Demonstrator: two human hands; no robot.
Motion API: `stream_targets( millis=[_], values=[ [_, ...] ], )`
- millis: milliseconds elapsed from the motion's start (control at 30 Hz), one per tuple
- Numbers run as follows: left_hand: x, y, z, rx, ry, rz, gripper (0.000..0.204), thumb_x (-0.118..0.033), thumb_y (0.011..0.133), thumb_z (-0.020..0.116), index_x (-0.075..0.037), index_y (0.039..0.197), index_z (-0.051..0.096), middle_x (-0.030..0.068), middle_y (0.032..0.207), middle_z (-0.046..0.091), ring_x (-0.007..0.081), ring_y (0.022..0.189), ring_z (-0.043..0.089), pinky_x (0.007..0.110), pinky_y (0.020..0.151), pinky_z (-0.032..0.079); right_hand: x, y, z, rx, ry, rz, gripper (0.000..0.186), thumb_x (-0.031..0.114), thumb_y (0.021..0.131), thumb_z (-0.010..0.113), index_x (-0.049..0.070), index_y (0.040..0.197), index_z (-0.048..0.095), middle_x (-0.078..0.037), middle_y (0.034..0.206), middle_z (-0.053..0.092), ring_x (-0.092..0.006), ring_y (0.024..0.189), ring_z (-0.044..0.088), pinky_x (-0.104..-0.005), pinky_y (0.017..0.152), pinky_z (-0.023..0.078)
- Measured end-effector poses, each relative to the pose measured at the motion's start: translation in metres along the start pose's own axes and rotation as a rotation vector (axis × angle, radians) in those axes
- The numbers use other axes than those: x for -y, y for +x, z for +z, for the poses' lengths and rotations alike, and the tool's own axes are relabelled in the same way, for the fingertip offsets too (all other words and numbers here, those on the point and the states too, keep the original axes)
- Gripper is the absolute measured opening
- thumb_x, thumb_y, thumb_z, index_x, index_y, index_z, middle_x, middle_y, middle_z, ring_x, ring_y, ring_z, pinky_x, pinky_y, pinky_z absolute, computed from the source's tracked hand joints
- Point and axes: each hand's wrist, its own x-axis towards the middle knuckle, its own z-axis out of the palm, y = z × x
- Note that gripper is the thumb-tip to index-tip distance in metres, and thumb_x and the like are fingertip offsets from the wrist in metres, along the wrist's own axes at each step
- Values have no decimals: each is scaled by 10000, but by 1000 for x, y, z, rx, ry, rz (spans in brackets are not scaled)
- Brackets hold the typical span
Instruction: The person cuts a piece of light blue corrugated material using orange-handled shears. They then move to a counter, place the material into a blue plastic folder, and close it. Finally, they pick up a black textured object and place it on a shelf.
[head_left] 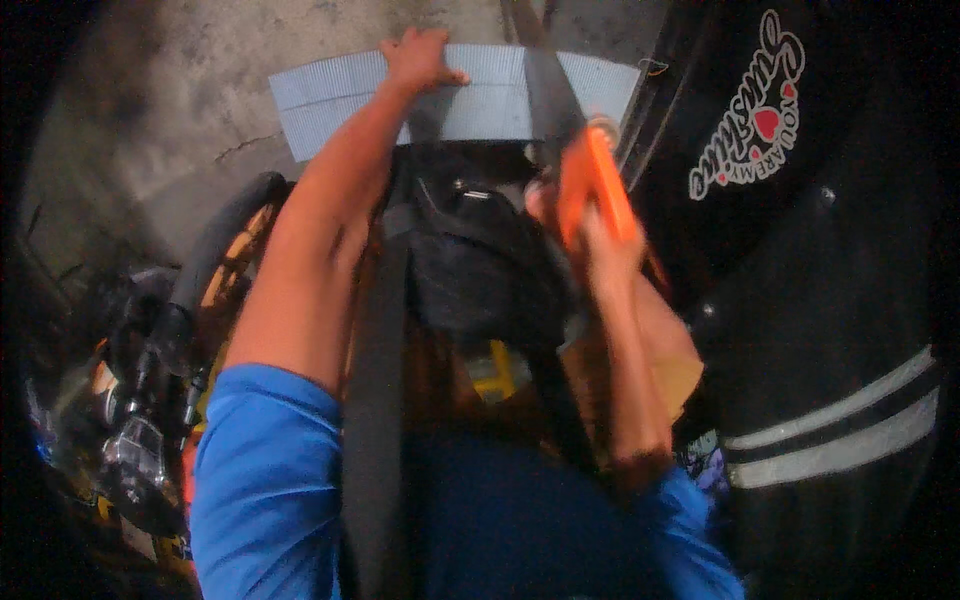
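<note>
A pale grey-blue ribbed sheet (pixel 350 105) lies crosswise in front of me. My left hand (pixel 418 62) rests on its upper part, fingers spread and palm down, with the arm stretched out. In my right hand (pixel 608 240) is the orange handle of a handsaw (pixel 600 180), gripped near the sheet's right end. From the handle the wide grey blade runs away from me across the sheet, blurred by motion. Whether its teeth are in the sheet I cannot tell.
A black bag (pixel 480 260) with straps hangs at my front. Bare concrete (pixel 200 90) spreads beyond the sheet. To the right stands a dark panel (pixel 820 270) with a sticker and pale stripes. A black curved bar (pixel 205 260) and jumbled gear crowd the left.
</note>
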Motion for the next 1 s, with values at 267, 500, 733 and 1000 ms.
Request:
stream_targets(
  millis=[267,500,733,1000],
  values=[
    [-6,4,-5,-28,49,34,827,-646,587,792,-137,1211,606,56,1199,645,303,1237,489,645,973,268,-1,-55,-32,-51,107,220,289,181,924,612,-19,1130,578,-89,1007,605,-166,899,581,-319,759,474],
    [9,4,5,-42,37,24,837,-665,595,778,-138,1219,595,64,1209,640,315,1252,485,621,958,276,-6,-31,-40,66,95,309,244,179,934,609,-36,1049,618,-41,851,648,-133,714,599,-291,607,465],
    [0,0,0,-35,47,40,839,-655,580,792,-130,1206,602,66,1200,641,317,1241,491,632,966,270,13,-70,-38,-116,226,372,395,160,891,629,-43,1227,587,-117,1117,655,-188,1027,616,-317,884,496],
    [2,2,5,-52,19,3,830,-632,575,809,-139,1211,607,63,1222,630,302,1264,473,635,1002,247,6,-64,-47,48,55,32,263,174,919,612,-35,1079,616,-59,881,620,-139,755,567,-282,646,442]
  ],
)
